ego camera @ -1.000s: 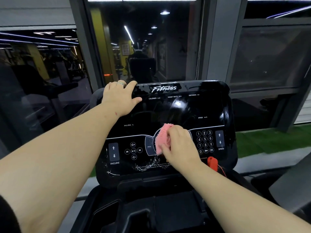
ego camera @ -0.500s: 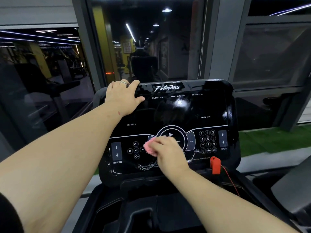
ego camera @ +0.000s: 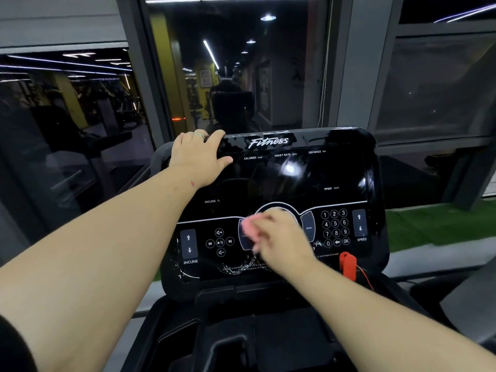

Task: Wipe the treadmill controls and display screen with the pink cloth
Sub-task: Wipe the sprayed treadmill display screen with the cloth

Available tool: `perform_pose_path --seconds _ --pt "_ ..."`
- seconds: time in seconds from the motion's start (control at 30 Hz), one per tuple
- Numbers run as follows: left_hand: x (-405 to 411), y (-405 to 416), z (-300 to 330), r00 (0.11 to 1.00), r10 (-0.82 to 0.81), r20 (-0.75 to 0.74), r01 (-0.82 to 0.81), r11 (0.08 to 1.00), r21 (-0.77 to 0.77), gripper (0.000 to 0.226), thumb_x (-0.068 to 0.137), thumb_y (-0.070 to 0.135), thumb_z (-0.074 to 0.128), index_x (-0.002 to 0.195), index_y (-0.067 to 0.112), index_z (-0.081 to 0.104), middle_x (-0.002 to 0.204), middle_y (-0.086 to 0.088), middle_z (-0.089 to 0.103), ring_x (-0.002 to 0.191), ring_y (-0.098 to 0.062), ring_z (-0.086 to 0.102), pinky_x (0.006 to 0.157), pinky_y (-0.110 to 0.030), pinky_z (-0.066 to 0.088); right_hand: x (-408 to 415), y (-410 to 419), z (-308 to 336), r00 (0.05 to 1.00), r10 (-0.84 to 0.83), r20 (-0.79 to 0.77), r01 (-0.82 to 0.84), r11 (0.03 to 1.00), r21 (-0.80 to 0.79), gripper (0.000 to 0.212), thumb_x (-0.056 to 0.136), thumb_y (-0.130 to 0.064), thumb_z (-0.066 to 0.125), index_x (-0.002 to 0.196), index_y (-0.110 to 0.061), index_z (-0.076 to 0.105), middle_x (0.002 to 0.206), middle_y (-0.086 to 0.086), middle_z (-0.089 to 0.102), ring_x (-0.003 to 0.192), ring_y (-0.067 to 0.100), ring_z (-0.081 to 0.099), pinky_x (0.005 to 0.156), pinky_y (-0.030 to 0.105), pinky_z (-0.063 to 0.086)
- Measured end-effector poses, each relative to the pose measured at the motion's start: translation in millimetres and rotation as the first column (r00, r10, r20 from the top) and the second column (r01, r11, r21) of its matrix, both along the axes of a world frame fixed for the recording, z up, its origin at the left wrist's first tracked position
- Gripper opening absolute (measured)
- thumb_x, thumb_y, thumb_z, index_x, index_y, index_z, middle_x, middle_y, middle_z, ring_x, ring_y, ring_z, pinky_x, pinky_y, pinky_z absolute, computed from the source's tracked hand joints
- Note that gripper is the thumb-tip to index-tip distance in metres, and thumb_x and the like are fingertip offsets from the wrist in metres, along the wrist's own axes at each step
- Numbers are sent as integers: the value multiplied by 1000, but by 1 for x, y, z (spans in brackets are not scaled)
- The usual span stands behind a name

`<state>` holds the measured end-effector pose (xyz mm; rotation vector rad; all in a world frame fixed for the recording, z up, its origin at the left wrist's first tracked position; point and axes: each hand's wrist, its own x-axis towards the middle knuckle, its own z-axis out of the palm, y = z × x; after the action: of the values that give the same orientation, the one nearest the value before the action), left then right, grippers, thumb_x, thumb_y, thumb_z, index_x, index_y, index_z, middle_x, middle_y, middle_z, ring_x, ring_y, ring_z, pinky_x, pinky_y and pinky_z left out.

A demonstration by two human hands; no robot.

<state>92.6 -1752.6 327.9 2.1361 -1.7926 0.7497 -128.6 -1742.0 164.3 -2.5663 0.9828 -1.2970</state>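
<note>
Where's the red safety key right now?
In the head view, the red safety key sits at the console's lower right edge, below the number keypad and right of the right hand.

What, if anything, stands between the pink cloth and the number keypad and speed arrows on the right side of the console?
Nothing visible does. The right hand holds the pink cloth on the centre of the console; the panel runs flat to the keypad and speed arrows. The red safety key sits lower, off that path.
</note>
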Motion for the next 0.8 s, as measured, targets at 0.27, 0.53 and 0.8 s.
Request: perform_pose_path --seconds 0.27,0.53,0.8 --pt "3 -3 -1 1000 6 4 -6 1000 5 66 97 66 45 152 32 34 146 -16 49 134 -36 45 118 -48 26 10 -23 23 995 -104 -1 104 992 -77 47 71 9 56 93 -31 66 107 -3 61 97 30 56 83 30 47" --pt "3 -4 1 1000 7 27 -8 1000 20 66 98 67 43 153 32 32 145 -14 50 131 -37 47 117 -50 27 -21 -40 46 945 -268 188 257 963 83 44 82 5 59 103 -30 76 107 1 57 89 24 62 85 29 53" --pt "19 -1 7 996 -85 30 82 993 90 68 104 54 39 163 33 14 161 -6 37 145 -32 37 122 -49 24 23 -3 8 961 136 -240 -164 981 -102 25 81 -9 76 97 -28 79 103 -3 61 91 28 55 76 41 55"
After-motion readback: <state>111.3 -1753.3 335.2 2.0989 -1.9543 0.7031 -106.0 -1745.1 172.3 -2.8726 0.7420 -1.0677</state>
